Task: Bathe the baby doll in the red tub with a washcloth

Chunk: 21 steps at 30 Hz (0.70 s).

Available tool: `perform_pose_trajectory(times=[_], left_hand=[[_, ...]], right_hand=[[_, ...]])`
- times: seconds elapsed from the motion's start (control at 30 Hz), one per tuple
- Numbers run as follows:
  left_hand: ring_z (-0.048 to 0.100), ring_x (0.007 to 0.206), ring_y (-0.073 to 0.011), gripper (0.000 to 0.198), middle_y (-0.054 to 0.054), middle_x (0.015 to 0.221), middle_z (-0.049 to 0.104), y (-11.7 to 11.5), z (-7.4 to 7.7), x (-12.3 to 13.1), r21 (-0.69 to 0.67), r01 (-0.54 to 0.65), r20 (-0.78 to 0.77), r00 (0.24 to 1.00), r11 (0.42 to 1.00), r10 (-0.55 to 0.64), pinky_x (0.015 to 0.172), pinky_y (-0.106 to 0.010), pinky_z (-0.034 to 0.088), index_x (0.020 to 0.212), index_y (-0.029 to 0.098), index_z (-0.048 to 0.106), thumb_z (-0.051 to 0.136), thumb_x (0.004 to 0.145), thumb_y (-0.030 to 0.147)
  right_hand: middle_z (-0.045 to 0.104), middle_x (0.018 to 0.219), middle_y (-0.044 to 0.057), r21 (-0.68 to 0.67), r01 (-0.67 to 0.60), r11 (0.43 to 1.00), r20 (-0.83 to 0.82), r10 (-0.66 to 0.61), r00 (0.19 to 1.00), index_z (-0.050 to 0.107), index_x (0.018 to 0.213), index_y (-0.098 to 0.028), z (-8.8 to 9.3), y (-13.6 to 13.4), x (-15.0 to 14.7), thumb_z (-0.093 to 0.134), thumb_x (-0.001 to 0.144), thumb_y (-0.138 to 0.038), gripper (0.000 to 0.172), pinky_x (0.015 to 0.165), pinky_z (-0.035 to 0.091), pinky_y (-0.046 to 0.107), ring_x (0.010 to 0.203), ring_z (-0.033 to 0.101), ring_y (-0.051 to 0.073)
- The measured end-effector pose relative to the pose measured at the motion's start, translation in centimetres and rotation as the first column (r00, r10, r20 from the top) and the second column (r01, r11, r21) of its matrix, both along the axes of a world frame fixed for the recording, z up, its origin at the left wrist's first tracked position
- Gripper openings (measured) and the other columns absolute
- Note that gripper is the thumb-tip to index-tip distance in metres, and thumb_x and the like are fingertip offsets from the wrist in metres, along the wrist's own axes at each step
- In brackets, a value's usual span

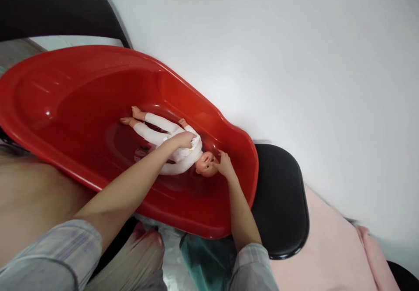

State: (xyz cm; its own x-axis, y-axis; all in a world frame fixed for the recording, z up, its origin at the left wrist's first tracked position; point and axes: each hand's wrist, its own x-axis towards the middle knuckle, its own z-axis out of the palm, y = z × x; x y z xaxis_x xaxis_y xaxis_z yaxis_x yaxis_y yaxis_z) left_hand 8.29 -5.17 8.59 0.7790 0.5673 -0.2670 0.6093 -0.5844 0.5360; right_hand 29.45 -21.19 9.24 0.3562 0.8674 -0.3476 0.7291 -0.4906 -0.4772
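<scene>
A baby doll (149, 134) in white clothing lies on its back inside a red baby bathtub (81, 107), its head toward the right end and its bare feet toward the left. My left hand (186, 140) rests on the doll's chest, fingers curled at the front of its white top; the fingertips are partly hidden. Beside the top of the doll's head is my right hand (224, 165), fingers apart and touching the head. Both forearms reach over the near rim, the left one covering part of the doll's side.
The tub's right end meets a black chair seat (281, 199). Another black chair back (59, 7) stands behind its left end. A pale wall (294, 64) runs along the far side. Pink cloth (327, 243) lies at lower right, teal cloth (207, 256) below the tub.
</scene>
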Motion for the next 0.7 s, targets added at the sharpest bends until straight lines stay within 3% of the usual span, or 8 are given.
perform_pose_trajectory(times=[0.1, 0.2, 0.37, 0.5, 0.7], left_hand=[[0.068, 0.111, -0.0293, 0.047, -0.016, 0.132, 0.064, -1.2, 0.0, 0.8, 0.153, -0.098, -0.027, 0.994, 0.983, 0.103, 0.092, -0.034, 0.051, 0.140, 0.014, 0.061, 0.056, 0.093, 0.014], [0.062, 0.119, -0.0305, 0.040, -0.015, 0.133, 0.061, -2.9, 0.1, 1.8, 0.286, -0.112, 0.019, 0.994, 0.952, 0.111, 0.098, -0.036, 0.048, 0.136, 0.017, 0.064, 0.054, 0.097, 0.017], [0.057, 0.123, -0.0319, 0.039, -0.017, 0.136, 0.060, -4.9, -0.9, 3.2, 0.286, -0.061, 0.000, 0.998, 0.956, 0.064, 0.101, -0.041, 0.043, 0.136, 0.013, 0.065, 0.042, 0.104, 0.017], [0.052, 0.127, -0.0333, 0.042, -0.018, 0.141, 0.058, -5.6, -2.1, 4.0, 0.270, -0.027, -0.019, 0.999, 0.963, 0.033, 0.103, -0.041, 0.039, 0.140, 0.011, 0.062, 0.044, 0.103, 0.020], [0.048, 0.126, -0.0386, 0.046, -0.024, 0.135, 0.058, -7.1, -3.1, 4.8, 0.314, 0.014, 0.050, 0.998, 0.949, -0.031, 0.107, -0.049, 0.034, 0.128, 0.007, 0.071, 0.055, 0.098, 0.039]], right_hand=[[0.027, 0.163, 0.029, -0.068, -0.045, 0.997, 0.056, 0.049, 0.997, 0.020, 0.163, -0.008, -2.1, -0.1, -1.4, 0.090, 0.067, -0.041, 0.123, 0.126, 0.027, 0.053, 0.155, 0.025, 0.042], [0.016, 0.168, 0.030, -0.117, -0.082, 0.990, 0.103, 0.094, 0.990, 0.008, 0.164, -0.004, -3.6, -0.3, -2.8, 0.092, 0.065, -0.045, 0.136, 0.129, 0.013, 0.054, 0.159, 0.013, 0.042], [0.016, 0.169, 0.030, -0.092, -0.059, 0.994, 0.151, 0.073, 0.986, 0.009, 0.165, -0.005, -4.2, -0.5, -3.5, 0.093, 0.065, -0.047, 0.137, 0.129, 0.008, 0.057, 0.159, 0.012, 0.042], [0.017, 0.169, 0.027, -0.086, -0.078, 0.993, 0.155, 0.091, 0.984, 0.008, 0.165, -0.006, -4.0, -0.5, -4.0, 0.091, 0.068, -0.048, 0.135, 0.129, 0.003, 0.058, 0.160, 0.011, 0.039], [0.023, 0.166, 0.031, -0.112, -0.078, 0.991, 0.214, 0.100, 0.972, 0.012, 0.164, -0.002, -3.6, -0.6, -4.8, 0.090, 0.071, -0.046, 0.129, 0.130, 0.011, 0.057, 0.159, 0.018, 0.038]])
